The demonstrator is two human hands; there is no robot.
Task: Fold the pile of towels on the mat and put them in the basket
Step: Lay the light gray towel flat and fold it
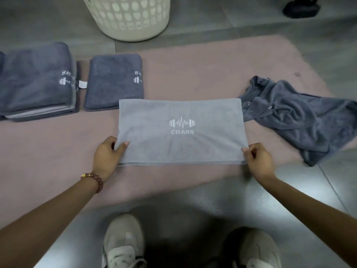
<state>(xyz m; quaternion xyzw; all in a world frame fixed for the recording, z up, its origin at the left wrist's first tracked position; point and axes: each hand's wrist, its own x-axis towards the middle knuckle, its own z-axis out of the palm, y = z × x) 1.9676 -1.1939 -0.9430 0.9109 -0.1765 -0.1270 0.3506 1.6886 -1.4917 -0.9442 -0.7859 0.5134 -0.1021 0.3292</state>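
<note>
A light grey towel point(180, 130) with a white barbell logo lies flat and doubled on the pink mat point(202, 74). My left hand point(109, 153) pinches its near left corner, thumb on top. At the near right corner my right hand point(257, 160) pinches the edge the same way. A crumpled dark grey towel point(301, 117) lies at the right edge of the mat. One folded dark towel point(114, 82) sits at the mat's left, and a stack of folded towels point(36, 82) lies further left. The cream perforated basket point(129, 16) stands on the floor behind the mat.
Grey tiled floor point(212, 20) surrounds the mat. My two pale shoes point(123, 242) stand at the bottom of the view. A dark object point(301, 7) sits at the top right corner.
</note>
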